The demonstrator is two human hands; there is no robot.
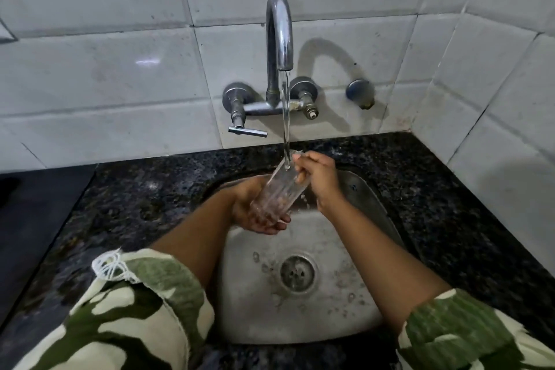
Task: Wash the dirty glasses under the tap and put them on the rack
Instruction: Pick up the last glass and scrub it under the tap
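Observation:
A clear ribbed glass is tilted over the steel sink, its mouth up toward the running tap. The water stream falls onto the glass near its rim. My left hand cups the lower part of the glass from below, with the fingers curled round its base. My right hand grips the rim of the glass, fingers curled at its mouth. No rack and no other glass is in view.
A dark speckled granite counter surrounds the sink. The tap lever and a second wall valve stick out of the white tiled wall. The drain lies in the sink's middle. A tiled side wall closes the right.

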